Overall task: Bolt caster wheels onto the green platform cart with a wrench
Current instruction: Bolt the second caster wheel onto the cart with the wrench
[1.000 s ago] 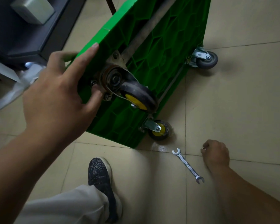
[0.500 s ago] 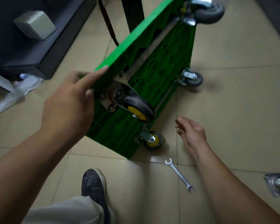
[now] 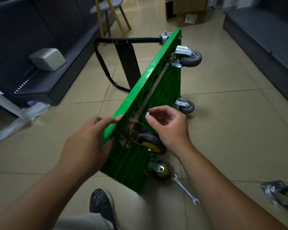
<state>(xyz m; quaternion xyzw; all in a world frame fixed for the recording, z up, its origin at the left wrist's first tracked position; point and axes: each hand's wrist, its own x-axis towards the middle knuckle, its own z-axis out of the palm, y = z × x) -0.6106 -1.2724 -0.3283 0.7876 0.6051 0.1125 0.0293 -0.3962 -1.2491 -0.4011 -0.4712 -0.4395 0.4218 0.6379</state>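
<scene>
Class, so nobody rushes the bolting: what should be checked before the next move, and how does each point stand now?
1. Cart steadied on its side by the left hand: ok.
2. Small part pinched in the right hand: ok; what it is, cannot tell.
3. Wrench in hand: not ok, it lies on the floor.
4. Bolts tight on near caster: cannot tell.
5. Loose caster out of the way: ok.
</scene>
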